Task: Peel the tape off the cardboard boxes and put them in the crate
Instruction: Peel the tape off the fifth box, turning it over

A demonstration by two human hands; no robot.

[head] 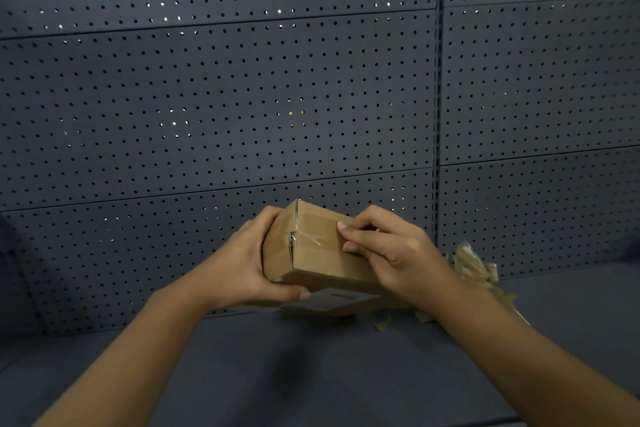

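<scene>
A small brown cardboard box (318, 253) is held up above the dark shelf. Clear tape (304, 236) runs along its top seam and down its left end, wrinkled at the corner. My left hand (242, 263) grips the box's left end, thumb underneath. My right hand (391, 246) is curled over the box's right end, with fingertips and thumb pressed on the tape on the top face. A second flat cardboard piece (332, 305) lies under the held box. No crate is in view.
A dark shelf surface (277, 374) spreads below my arms. A grey pegboard wall (242, 97) stands close behind it. Crumpled peeled tape scraps (474, 267) lie in a pile at the right, with a few bits (382, 324) near the flat cardboard.
</scene>
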